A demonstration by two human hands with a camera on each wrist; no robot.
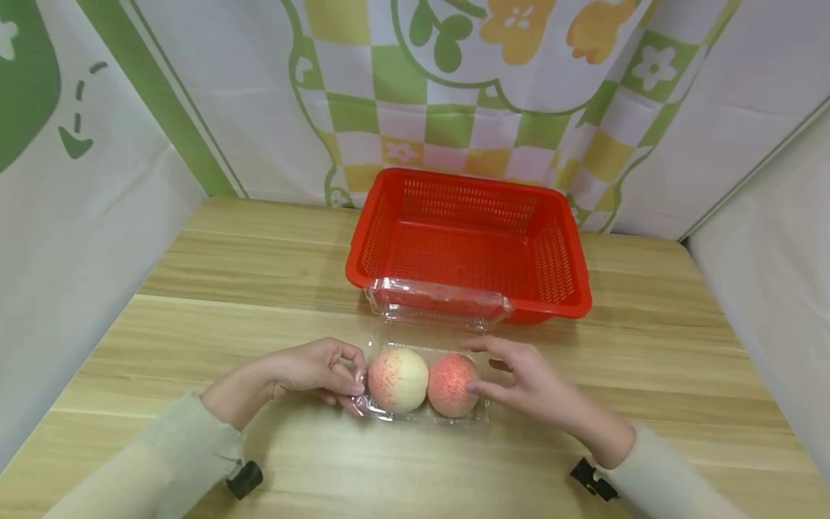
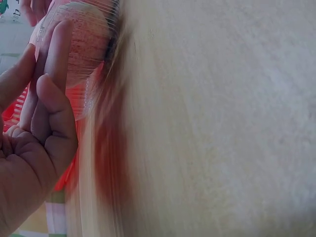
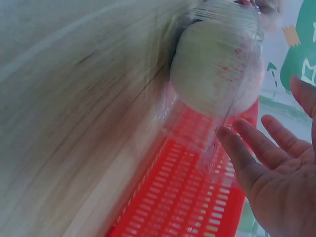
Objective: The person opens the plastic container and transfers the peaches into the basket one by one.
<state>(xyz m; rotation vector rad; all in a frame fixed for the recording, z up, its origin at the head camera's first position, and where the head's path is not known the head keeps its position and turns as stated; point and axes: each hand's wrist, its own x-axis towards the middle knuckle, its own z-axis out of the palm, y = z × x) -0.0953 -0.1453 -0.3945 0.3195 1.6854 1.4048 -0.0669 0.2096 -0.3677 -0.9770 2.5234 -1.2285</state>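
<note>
- Cream-sleeved left grip (image 1: 311, 371) pinches, thumb over fingers, the left end of a clear plastic box (image 1: 415, 417).
- Box extends rightward from that grip, long axis running between both hands; a pale, pink-speckled ball (image 1: 405, 378) and a coral ball (image 1: 450, 389) sit inside.
- Raised lid (image 1: 441, 303) stands behind, at the red basket (image 1: 463, 249).
- Right grip (image 1: 528, 386), fingers loosely spread, holds nothing beside the coral ball; contact is unclear.

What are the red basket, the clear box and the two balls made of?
Basket: probably moulded plastic, slightly glossy, with regular slots in its walls.
Box: seemingly thin, shiny clear plastic; it glints and shows what's inside.
Pale ball and pink ball: matte, speckled, perhaps foam; I can't be sure.
</note>
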